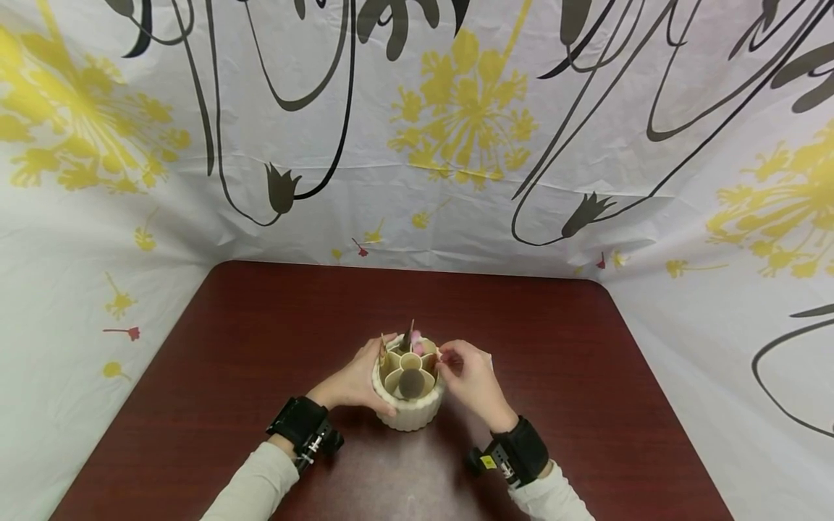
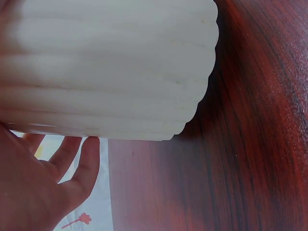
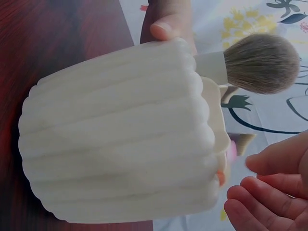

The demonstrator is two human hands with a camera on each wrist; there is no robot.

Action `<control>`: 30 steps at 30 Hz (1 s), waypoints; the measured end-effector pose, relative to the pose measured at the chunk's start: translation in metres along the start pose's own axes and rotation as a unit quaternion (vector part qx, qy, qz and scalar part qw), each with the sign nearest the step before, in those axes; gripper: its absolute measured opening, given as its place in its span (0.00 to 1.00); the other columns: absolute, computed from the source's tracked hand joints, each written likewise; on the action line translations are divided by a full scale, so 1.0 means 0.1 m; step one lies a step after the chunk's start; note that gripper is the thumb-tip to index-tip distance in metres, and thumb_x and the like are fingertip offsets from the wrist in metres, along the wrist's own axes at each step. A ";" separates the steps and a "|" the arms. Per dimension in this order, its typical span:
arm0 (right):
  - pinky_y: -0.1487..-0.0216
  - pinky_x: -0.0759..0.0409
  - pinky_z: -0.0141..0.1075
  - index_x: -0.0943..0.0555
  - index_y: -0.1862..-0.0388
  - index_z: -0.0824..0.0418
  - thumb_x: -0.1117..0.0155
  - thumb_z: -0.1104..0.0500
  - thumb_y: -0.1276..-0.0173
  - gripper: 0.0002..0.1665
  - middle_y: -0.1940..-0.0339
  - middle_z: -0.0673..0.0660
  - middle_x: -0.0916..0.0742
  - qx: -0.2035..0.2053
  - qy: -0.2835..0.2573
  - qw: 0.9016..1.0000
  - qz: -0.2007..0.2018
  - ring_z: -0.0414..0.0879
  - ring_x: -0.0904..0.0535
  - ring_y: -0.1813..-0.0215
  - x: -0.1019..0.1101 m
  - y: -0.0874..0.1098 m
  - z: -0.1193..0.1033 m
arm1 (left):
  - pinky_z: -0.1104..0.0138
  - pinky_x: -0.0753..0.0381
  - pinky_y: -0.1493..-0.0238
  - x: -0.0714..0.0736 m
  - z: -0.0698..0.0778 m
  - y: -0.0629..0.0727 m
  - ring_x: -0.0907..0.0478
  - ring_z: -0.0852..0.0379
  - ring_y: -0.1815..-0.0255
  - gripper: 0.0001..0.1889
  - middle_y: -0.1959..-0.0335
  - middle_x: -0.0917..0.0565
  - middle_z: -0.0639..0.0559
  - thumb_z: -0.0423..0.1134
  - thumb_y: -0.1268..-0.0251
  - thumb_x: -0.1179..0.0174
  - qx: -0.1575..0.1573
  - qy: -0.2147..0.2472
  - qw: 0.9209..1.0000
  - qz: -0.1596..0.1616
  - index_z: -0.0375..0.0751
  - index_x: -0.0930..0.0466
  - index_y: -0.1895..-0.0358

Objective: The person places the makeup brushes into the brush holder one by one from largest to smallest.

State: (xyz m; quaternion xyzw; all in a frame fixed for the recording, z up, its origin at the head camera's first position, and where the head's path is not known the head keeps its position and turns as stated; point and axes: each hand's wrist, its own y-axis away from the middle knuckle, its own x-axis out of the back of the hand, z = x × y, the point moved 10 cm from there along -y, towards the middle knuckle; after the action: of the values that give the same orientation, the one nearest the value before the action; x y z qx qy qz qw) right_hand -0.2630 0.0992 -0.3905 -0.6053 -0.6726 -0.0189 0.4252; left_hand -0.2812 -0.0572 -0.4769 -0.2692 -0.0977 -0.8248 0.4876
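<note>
A cream ribbed makeup brush holder [image 1: 409, 414] stands upright on the table, its top divided into several compartments. My left hand [image 1: 357, 378] grips it from the left, thumb near the front rim; in the left wrist view its fingers [image 2: 86, 166] touch the ribbed wall. A fluffy makeup brush [image 3: 262, 63] rises from the front compartment, beside a dark pointed item [image 1: 407, 339] and a pink item [image 1: 417, 341] at the back. By the right rim is my right hand [image 1: 472, 378], its fingers bent loosely, near an orange item [image 3: 221, 178]. Nothing shows between those fingers.
The dark red wooden table [image 1: 293, 311] has rounded back corners. A white cloth [image 1: 365, 145] with yellow and grey flower prints hangs behind and at both sides. A small white edge [image 1: 490, 359] shows behind the right hand; what it belongs to is hidden.
</note>
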 end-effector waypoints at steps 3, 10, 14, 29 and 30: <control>0.71 0.22 0.31 0.21 0.67 0.65 0.35 0.72 0.49 0.10 0.73 0.54 0.18 0.015 0.005 1.000 0.013 0.41 0.21 0.71 0.08 0.00 0.01 | 0.50 0.41 0.41 0.00 0.00 0.00 0.45 0.48 0.36 0.65 0.37 0.41 0.45 0.53 0.82 0.22 -0.002 -0.002 1.000 0.002 0.41 0.51 0.31; 0.72 0.23 0.35 0.21 0.65 0.63 0.35 0.71 0.49 0.11 0.73 0.53 0.19 -0.028 0.049 0.998 0.019 0.41 0.22 0.72 0.23 0.02 0.24 | 0.52 0.40 0.41 -0.01 -0.01 0.00 0.45 0.49 0.36 0.65 0.36 0.41 0.45 0.52 0.83 0.22 0.004 0.000 1.000 0.001 0.40 0.51 0.31; 0.70 0.24 0.35 0.21 0.63 0.63 0.35 0.69 0.48 0.12 0.71 0.54 0.19 -0.079 0.085 0.993 -0.012 0.43 0.23 0.70 0.20 0.10 0.45 | 0.52 0.40 0.41 -0.01 -0.01 0.00 0.45 0.49 0.36 0.65 0.37 0.41 0.46 0.52 0.83 0.21 0.008 0.003 1.000 0.001 0.41 0.51 0.31; 0.74 0.28 0.37 0.21 0.60 0.66 0.34 0.64 0.48 0.15 0.69 0.59 0.17 -0.196 0.146 0.968 -0.058 0.47 0.24 0.71 0.21 0.33 1.06 | 0.52 0.41 0.41 -0.01 -0.02 0.00 0.46 0.51 0.37 0.64 0.36 0.41 0.47 0.53 0.83 0.22 0.006 0.000 1.000 0.000 0.43 0.51 0.32; 0.74 0.28 0.37 0.21 0.60 0.66 0.34 0.64 0.48 0.15 0.69 0.59 0.17 -0.199 0.150 0.967 -0.057 0.46 0.24 0.72 0.21 0.34 1.08 | 0.52 0.41 0.41 -0.01 -0.01 0.00 0.46 0.51 0.37 0.64 0.36 0.42 0.47 0.53 0.82 0.22 0.007 0.001 1.000 0.000 0.43 0.51 0.31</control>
State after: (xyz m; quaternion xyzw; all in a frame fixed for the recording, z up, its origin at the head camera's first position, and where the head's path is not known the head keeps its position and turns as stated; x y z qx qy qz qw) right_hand -0.2918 0.1833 -0.4631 -0.6286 -0.6172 -0.2669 0.3907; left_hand -0.2812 -0.0574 -0.4786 -0.2650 -0.1030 -0.8244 0.4895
